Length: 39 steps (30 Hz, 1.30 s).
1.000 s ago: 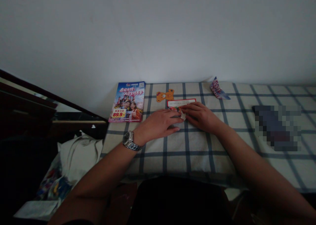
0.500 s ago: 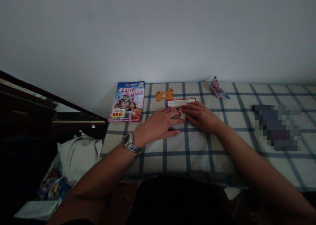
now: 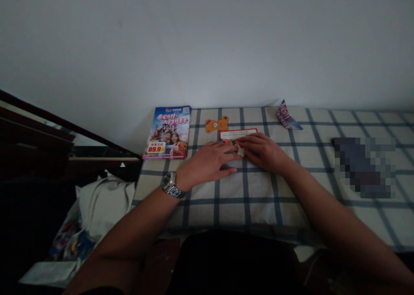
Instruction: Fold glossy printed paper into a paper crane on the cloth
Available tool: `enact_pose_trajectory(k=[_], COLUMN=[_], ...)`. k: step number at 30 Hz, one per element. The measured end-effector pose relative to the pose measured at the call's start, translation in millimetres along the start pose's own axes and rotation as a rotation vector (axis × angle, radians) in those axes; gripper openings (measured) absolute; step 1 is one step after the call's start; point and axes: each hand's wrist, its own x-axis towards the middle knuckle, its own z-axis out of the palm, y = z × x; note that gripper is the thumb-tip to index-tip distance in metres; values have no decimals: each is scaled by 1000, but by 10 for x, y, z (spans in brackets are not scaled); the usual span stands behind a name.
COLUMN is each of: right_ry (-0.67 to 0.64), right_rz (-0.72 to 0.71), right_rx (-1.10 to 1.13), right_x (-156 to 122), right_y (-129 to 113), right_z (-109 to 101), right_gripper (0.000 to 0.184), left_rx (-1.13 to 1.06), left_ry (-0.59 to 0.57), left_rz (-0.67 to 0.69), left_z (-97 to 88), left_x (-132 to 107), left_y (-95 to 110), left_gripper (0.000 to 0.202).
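Observation:
My left hand [image 3: 208, 162], a metal watch on its wrist, lies fingers-together on a small folded paper [image 3: 238, 150] on the checked tablecloth [image 3: 258, 191]. My right hand [image 3: 263, 152] presses the same paper from the right, fingertips meeting the left ones. A red-bordered white card [image 3: 237, 133] shows just behind the fingers; I cannot tell if it belongs to the folded piece. Most of the paper is hidden under my hands.
A colourful leaflet [image 3: 168, 132] lies at the table's left edge by the wall. An orange bear cut-out [image 3: 216, 124] sits behind my hands, a folded patterned paper [image 3: 286, 116] further right, a blurred dark object [image 3: 364, 165] at right. Cloth and bags [image 3: 100, 202] lie left.
Almost nothing differs; both hands stay pressed on the small paper, with only a slight shift of the view.

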Motion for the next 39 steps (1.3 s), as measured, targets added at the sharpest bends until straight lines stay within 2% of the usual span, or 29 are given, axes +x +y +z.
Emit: enact_pose_trajectory(k=[17, 24, 39], right_ry=[3, 14, 56], right_rz=[10, 21, 91], right_rx=[-6, 12, -41], right_x=[0, -1, -22], right_y=[0, -2, -54], right_z=[12, 9, 43], right_gripper=[33, 32, 34], left_rx=[38, 24, 58], left_ry=[16, 61, 40], left_rz=[9, 39, 47], left_z=[49, 90, 56], left_x=[2, 23, 10], left_y=[-20, -72, -48], left_gripper=[37, 38, 34])
